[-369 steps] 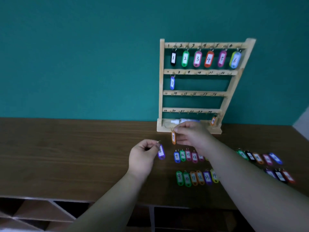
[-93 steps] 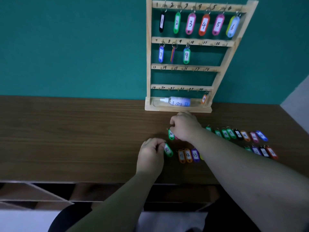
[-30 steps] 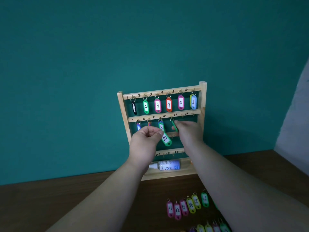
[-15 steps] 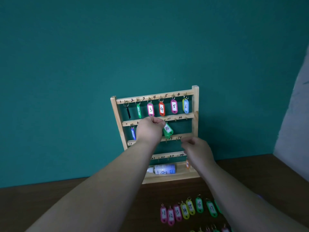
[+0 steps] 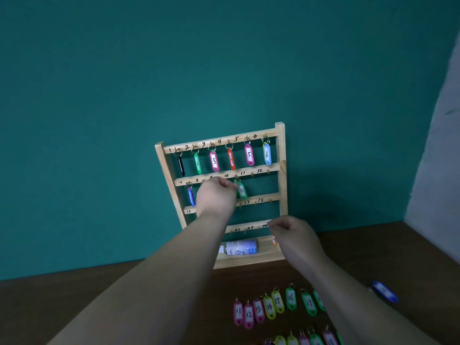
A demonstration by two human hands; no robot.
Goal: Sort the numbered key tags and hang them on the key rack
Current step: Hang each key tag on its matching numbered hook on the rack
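**Down from the rack (image 5: pixel 282 170) comes the right hand (image 5: pixel 293 235) as tag 10 (image 5: pixel 241 191) meets its hook**

Nearest, the sorted row of tags (image 5: pixel 268 307) lies on the worktop (image 5: pixel 49 300), with 11 at its left end. A blue tag (image 5: pixel 384 292) lies well apart to the right. Beyond the row, the right hand hangs in front of the rack's bottom rail, lower than half a second ago. Its fingers are loosely curled, with nothing seen in them. Behind it an orange tag (image 5: pixel 274 241) and a bottle (image 5: pixel 240 247) lie in the rack's base tray.

Farther back, the left hand (image 5: pixel 216 199) is raised to the second rail, fingers bunched at the ring of tag 10. The tag hangs blurred under the hook marked 10, and whether the fingers pinch the ring or only touch it cannot be told. That hand hides hooks 8 and 9, and tag 7 (image 5: pixel 191 196) hangs just to its left.

If the ring is only part-way over the hook, letting go would probably drop tag 10 into the tray. Drawing the left hand back carelessly could knock off whatever hangs behind it. A hurried reach by the right hand could scatter the row's order.
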